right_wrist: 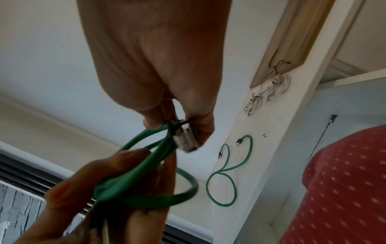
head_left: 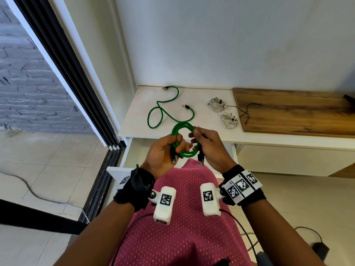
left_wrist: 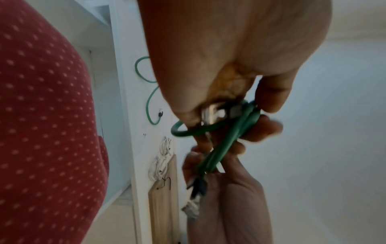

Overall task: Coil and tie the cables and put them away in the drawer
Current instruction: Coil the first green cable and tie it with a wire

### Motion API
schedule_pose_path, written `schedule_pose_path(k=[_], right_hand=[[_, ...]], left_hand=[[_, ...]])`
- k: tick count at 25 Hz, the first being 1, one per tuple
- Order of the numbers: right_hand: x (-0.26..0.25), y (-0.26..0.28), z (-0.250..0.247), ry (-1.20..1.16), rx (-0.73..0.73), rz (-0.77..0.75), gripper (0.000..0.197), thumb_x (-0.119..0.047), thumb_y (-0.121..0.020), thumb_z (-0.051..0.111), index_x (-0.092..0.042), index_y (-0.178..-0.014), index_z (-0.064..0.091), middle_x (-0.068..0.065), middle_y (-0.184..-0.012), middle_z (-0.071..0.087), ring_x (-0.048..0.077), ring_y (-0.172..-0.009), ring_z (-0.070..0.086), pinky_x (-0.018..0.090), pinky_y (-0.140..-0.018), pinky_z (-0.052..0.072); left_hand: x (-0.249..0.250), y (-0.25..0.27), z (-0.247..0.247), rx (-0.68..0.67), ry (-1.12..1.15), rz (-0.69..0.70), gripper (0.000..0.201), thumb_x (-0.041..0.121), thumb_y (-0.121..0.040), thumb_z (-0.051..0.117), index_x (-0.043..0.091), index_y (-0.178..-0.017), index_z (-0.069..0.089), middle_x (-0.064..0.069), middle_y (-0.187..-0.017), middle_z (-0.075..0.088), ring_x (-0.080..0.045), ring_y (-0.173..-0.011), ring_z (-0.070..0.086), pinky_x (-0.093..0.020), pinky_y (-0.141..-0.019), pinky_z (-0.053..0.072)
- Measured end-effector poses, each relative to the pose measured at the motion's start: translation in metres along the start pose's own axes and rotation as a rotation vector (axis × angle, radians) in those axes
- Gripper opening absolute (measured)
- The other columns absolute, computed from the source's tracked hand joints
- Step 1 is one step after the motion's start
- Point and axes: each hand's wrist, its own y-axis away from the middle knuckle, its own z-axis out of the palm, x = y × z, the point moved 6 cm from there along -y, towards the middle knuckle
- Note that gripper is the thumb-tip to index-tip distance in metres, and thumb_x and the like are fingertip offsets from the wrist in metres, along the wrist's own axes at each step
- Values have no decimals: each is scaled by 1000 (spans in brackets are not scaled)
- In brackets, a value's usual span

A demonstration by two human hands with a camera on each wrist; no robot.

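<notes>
A green network cable, wound into a small coil, hangs in the air between both hands above the open white drawer. My left hand grips the coil's left side, fingers curled through the loops. My right hand pinches the right side near one plug, which dangles below. A second green cable lies loose and uncoiled on the white cabinet top. Two white cable bundles lie coiled further right.
A wooden board covers the cabinet top to the right, with thin black ties at its near corner. A sliding glass door frame stands to the left. A black cord runs over the tiled floor.
</notes>
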Motion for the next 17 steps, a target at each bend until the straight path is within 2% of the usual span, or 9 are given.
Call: schedule_pose_path(k=[2, 4, 6, 8, 10, 12, 14, 16, 17], right_hand=[[5, 2, 11, 32, -47, -11, 29, -20, -102, 41, 0, -100, 63, 8, -81, 58, 16, -72, 53, 39, -74, 48], [10, 4, 17, 3, -55, -13, 29, -21, -103, 39, -4, -105, 62, 8, -84, 62, 12, -71, 56, 33, -71, 49], [9, 5, 21, -96, -74, -1, 25, -18, -102, 41, -9, -115, 61, 14, -98, 66, 14, -78, 60, 33, -72, 53], [5, 5, 17, -156, -62, -2, 24, -9, -100, 44, -7, -118, 61, 13, -91, 65, 18, -74, 60, 35, -71, 55], [2, 3, 8, -97, 3, -7, 29, -2, -98, 45, -6, -123, 59, 4, -77, 59, 13, -66, 52, 25, -62, 50], [-1, 0, 0, 76, 19, -41, 35, -2, -98, 45, -8, -131, 55, -8, -76, 53, 3, -67, 45, 16, -63, 41], [-4, -1, -2, 235, -49, -88, 38, -3, -99, 44, -9, -136, 51, -12, -87, 53, -5, -70, 46, 13, -71, 36], [-4, -3, -3, 302, -90, -116, 37, -3, -99, 43, -8, -135, 50, -5, -96, 54, -7, -71, 48, 13, -75, 36], [-5, -4, -5, 323, -79, -135, 37, -3, -99, 44, -8, -135, 51, -3, -96, 54, -6, -73, 48, 17, -75, 37]], left_hand=[[1, -4, 10, -54, 94, 6, 28, 29, -87, 42, 16, -63, 48, 4, -42, 38, -17, -52, 39, -33, -73, 42], [-1, -7, 13, -90, 136, -12, 45, 42, -92, 36, 18, -54, 42, 6, -35, 30, -14, -42, 30, -30, -60, 39], [0, -7, 8, -89, 142, -4, 55, 47, -94, 28, 17, -50, 39, 5, -33, 23, -14, -37, 24, -29, -54, 37], [1, -7, 1, -42, 97, -13, 55, 42, -97, 27, 15, -50, 42, 3, -33, 27, -16, -37, 27, -29, -54, 40], [5, -6, -12, 86, -95, -35, 48, 27, -98, 28, 9, -63, 55, -4, -41, 44, -20, -44, 43, -34, -64, 48], [13, -5, -23, 175, -308, -57, 35, 13, -97, 30, 2, -94, 64, -12, -63, 63, -26, -61, 61, -37, -74, 52], [20, -6, -26, 163, -448, -102, 31, 9, -97, 36, 1, -113, 61, -16, -81, 67, -28, -72, 66, -36, -74, 54], [22, -8, -20, 89, -560, -159, 33, 16, -100, 40, -3, -115, 62, -11, -79, 65, -27, -72, 65, -35, -75, 54], [22, -9, -14, 49, -581, -183, 36, 20, -100, 41, -5, -115, 61, -9, -75, 64, -27, -72, 64, -36, -76, 54]])
